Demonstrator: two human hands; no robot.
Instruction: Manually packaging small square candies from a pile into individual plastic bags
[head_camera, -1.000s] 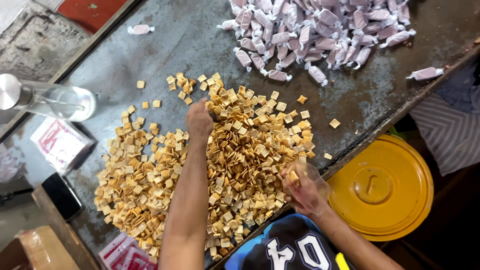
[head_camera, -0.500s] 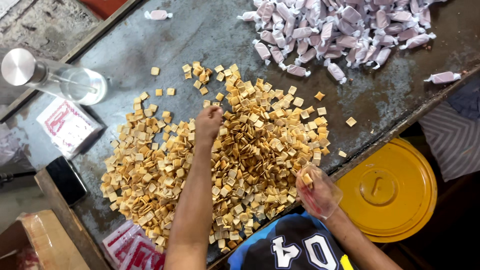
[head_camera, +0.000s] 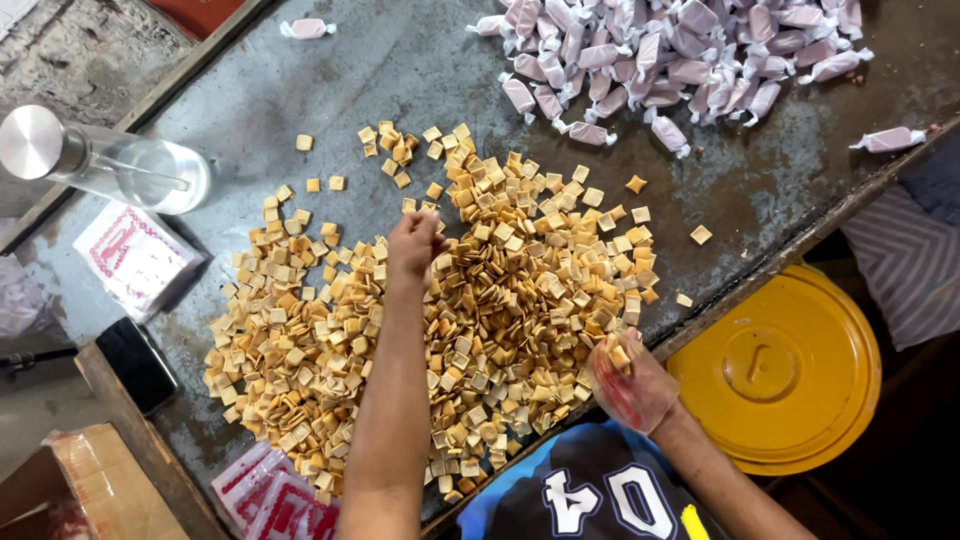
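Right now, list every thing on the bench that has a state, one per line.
Crackers: loose, spread in a wide heap on the bench.
Left hand: down in the heap, fingers closed on crackers.
Right hand: at the bench edge, holding a clear bag with a few crackers in it.
Wrapped packets: sealed, piled at the far side.
Bottle: lying on its side, capped.
Yellow lid: closed, below the bench edge.
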